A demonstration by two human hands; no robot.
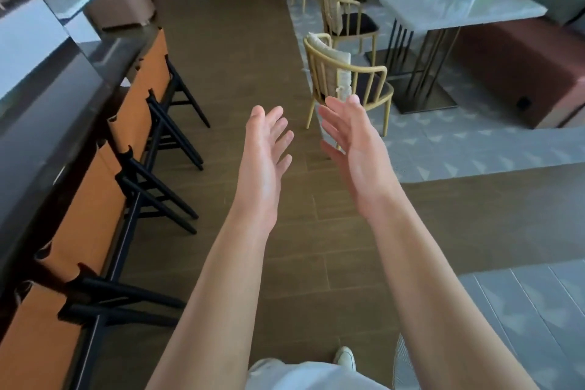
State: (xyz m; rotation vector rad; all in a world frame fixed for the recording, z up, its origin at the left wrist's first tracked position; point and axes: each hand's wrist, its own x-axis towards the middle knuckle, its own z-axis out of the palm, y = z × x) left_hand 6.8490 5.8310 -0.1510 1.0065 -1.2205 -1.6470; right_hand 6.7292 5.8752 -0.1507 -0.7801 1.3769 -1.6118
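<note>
Both my arms are stretched forward over a brown wooden floor (240, 51). My left hand (266, 152) is held out with its fingers straight and spread, palm turned inward, holding nothing. My right hand (354, 149) faces it a short gap away, fingers also straight and empty. The two palms face each other without touching. Just beyond my right hand's fingertips stands a cream metal chair (348, 79) with a pale cushion on its back.
A dark counter (47, 123) runs along the left with several orange-backed bar stools (136, 114) pushed against it. On the right are a marble-topped table (449, 0), more cream chairs (342, 13), a brown bench (519, 66) and grey patterned tiles. My white shoe (345, 356) shows below.
</note>
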